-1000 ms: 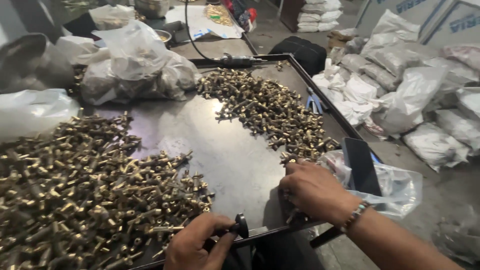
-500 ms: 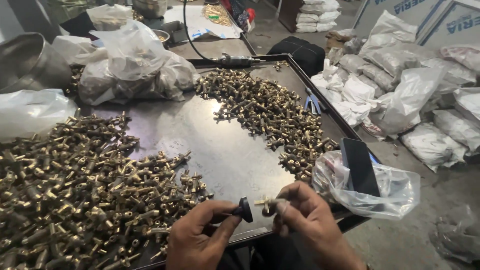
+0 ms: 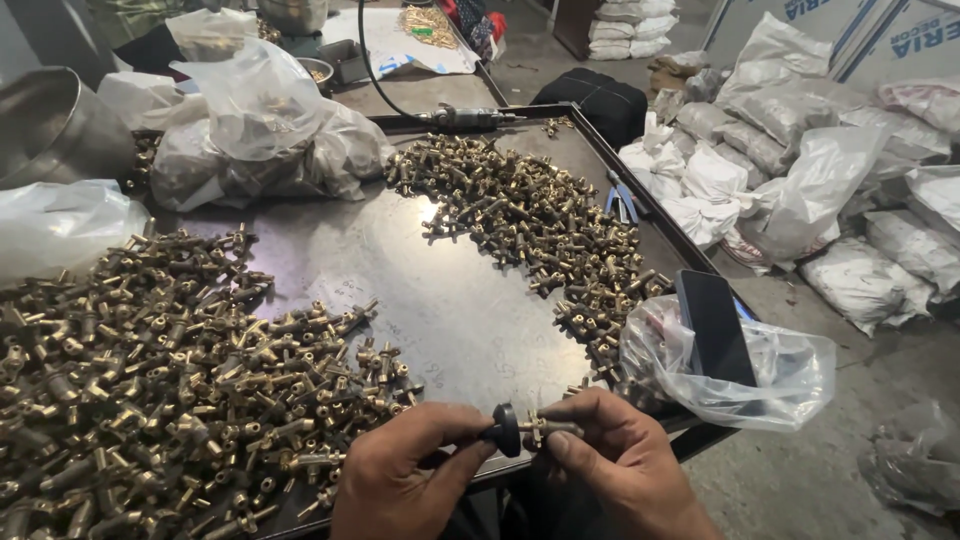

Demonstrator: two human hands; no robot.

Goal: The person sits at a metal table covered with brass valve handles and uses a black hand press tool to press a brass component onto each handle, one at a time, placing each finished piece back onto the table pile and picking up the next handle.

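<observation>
We've got a small brass fitting (image 3: 552, 428) pinched in our right hand (image 3: 618, 468), held low at the near edge of the metal tray (image 3: 470, 310), just above its front lip. Right fingers are clamped around the fitting's stem, thumb on top. Our left hand (image 3: 405, 478) grips a black round knob (image 3: 507, 430) between thumb and forefinger; the knob's face meets the end of the fitting, the two parts in line and touching. Whether the knob is seated on the fitting we can't tell.

Left of our hands: a big heap of brass fittings (image 3: 150, 380) covers the tray's near-left, spilling close to the left wrist. Farther up and to the right: a second pile of brass fittings (image 3: 530, 220) runs diagonally toward the tray's right rim. Bare dark sheet between the two heaps.

Just right of the right hand: a clear plastic bag (image 3: 760, 375) hangs over the tray's corner, a flat black phone-like slab (image 3: 715, 325) lying on it. Far left of the tray: tied white plastic bags (image 3: 260, 130), and a metal drum (image 3: 55, 125) beyond them. A black cable with a metal tool (image 3: 465, 117) lies along the tray's far rim. On the floor to the right: a stack of filled white sacks (image 3: 800, 170) and a dark bag (image 3: 600, 100).
</observation>
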